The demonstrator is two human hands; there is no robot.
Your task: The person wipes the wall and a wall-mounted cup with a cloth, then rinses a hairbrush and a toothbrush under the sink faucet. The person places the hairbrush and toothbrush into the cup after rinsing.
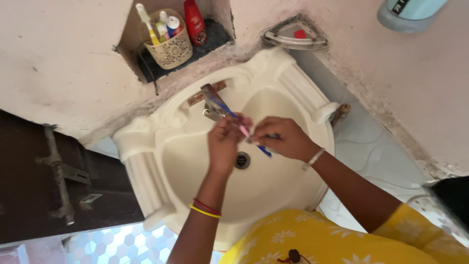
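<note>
Pinching a squeezed, mostly blue toothpaste tube, the left hand holds it tilted with its nozzle end down by the fingertips, while the right hand is closed around a pink-and-blue toothbrush that lies slanted between the two hands. Both hands hover over the cream ceramic wash basin, just above its metal drain and in front of the tap. Farther off, a wall niche holds a perforated cream basket of brushes and tubes beside a red bottle.
</note>
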